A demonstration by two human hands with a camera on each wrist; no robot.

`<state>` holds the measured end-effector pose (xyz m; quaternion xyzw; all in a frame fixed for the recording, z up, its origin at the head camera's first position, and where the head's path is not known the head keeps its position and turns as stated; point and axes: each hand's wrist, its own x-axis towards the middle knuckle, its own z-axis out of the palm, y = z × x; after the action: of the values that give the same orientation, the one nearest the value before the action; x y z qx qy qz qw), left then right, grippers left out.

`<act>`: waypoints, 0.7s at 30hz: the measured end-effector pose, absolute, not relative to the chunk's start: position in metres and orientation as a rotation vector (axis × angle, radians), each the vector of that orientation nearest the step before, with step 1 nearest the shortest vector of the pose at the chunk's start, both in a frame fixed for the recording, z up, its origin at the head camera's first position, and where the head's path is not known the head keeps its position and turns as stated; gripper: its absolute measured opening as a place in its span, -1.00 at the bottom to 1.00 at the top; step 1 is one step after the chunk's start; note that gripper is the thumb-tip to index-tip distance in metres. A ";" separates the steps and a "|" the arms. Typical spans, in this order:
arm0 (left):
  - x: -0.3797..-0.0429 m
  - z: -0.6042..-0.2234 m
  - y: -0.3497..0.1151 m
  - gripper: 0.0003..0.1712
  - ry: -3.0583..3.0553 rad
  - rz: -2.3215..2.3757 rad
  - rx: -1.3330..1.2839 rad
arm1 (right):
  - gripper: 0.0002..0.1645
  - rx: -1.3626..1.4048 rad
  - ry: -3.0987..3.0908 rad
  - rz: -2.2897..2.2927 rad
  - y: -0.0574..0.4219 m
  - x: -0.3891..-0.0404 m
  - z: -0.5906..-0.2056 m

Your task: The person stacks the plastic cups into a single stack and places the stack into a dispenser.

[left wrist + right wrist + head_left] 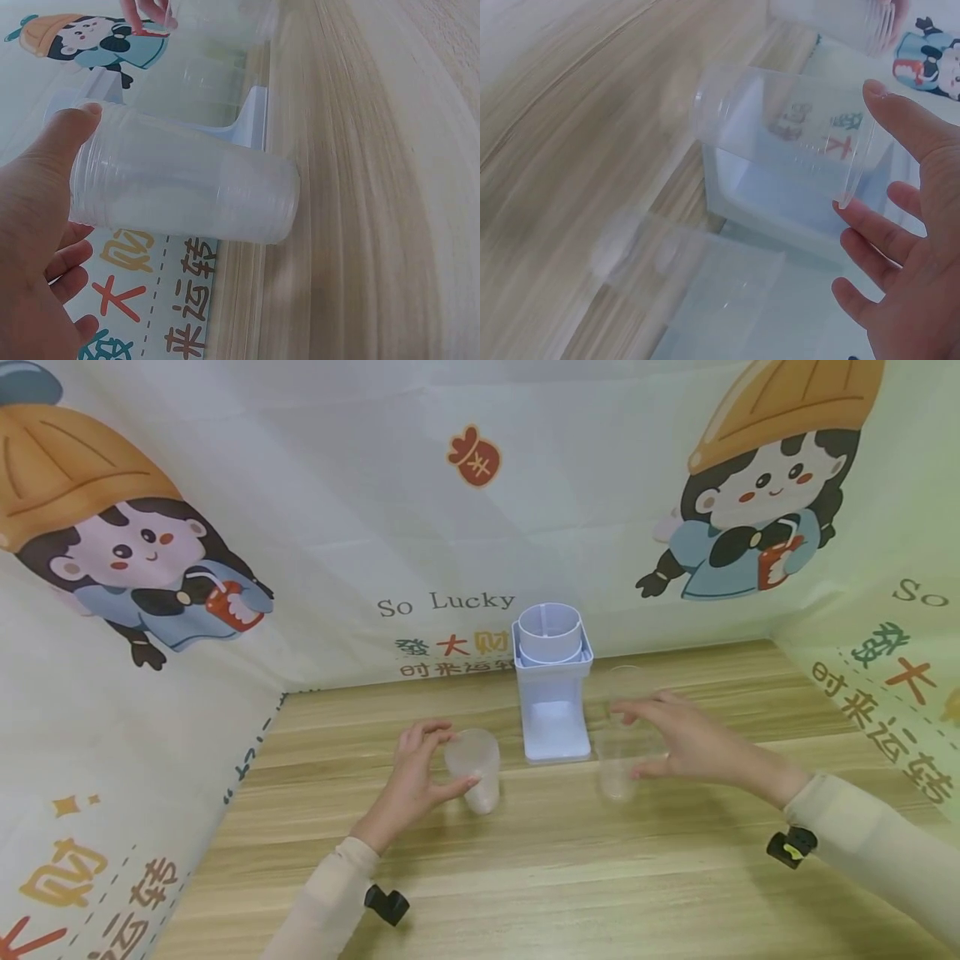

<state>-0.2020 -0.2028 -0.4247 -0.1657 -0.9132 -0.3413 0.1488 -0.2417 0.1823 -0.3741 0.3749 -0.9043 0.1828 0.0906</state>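
My left hand (420, 772) grips a stack of frosted plastic cups (480, 781) around its upper end; several nested rims show in the left wrist view. The stack stands upright with its base at the tabletop. On the other side, my right hand (678, 739) pinches a clear plastic cup (780, 127) at its rim, thumb on one side and fingertips on the other. A second clear cup (690, 274) shows beyond it in the right wrist view. Between the hands stands a pale lavender plastic stand (555, 718) with a round cylinder (550, 635) in its square top.
The wooden tabletop (525, 877) runs back to a printed cloth (337, 527) that hangs behind and along both sides. The lavender stand is close to the back cloth. A black wrist mount (386, 904) sits by the left sleeve, another (791, 846) by the right.
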 end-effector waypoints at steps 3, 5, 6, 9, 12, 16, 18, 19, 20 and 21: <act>-0.202 -0.424 -0.204 -0.27 -2.620 -0.982 -0.485 | 0.02 1.135 -2.666 0.552 0.177 -0.240 -0.373; -0.202 -0.424 -0.204 -0.27 -2.622 -0.982 -0.484 | 0.01 1.144 -2.665 0.551 0.172 -0.240 -0.374; -0.202 -0.424 -0.204 -0.27 -2.624 -0.979 -0.483 | 0.01 1.148 -2.665 0.549 0.170 -0.240 -0.374; -0.202 -0.425 -0.204 -0.26 -2.628 -0.981 -0.478 | 0.00 1.168 -2.668 0.533 0.161 -0.240 -0.374; -0.202 -0.425 -0.204 -0.26 -2.629 -0.986 -0.475 | -0.02 1.205 -2.658 0.541 0.151 -0.241 -0.375; -0.202 -0.425 -0.204 -0.26 -2.623 -0.981 -0.481 | -0.02 1.248 -2.631 0.564 0.135 -0.242 -0.375; -0.202 -0.426 -0.204 -0.25 -2.622 -0.978 -0.482 | -0.02 1.260 -2.608 0.569 0.128 -0.242 -0.374; -0.202 -0.426 -0.204 -0.25 -2.622 -0.979 -0.483 | -0.02 1.264 -2.596 0.567 0.125 -0.242 -0.374; -0.203 -0.426 -0.205 -0.25 -2.622 -0.978 -0.482 | -0.02 1.272 -2.578 0.565 0.122 -0.242 -0.373; -0.203 -0.426 -0.204 -0.25 -2.623 -0.974 -0.483 | -0.03 1.277 -2.560 0.562 0.119 -0.242 -0.373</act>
<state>-0.2029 -0.2045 -0.4263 -0.1683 -0.9132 -0.3393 0.1506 -0.2425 0.1186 -0.3726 0.4353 -0.8724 0.1916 0.1129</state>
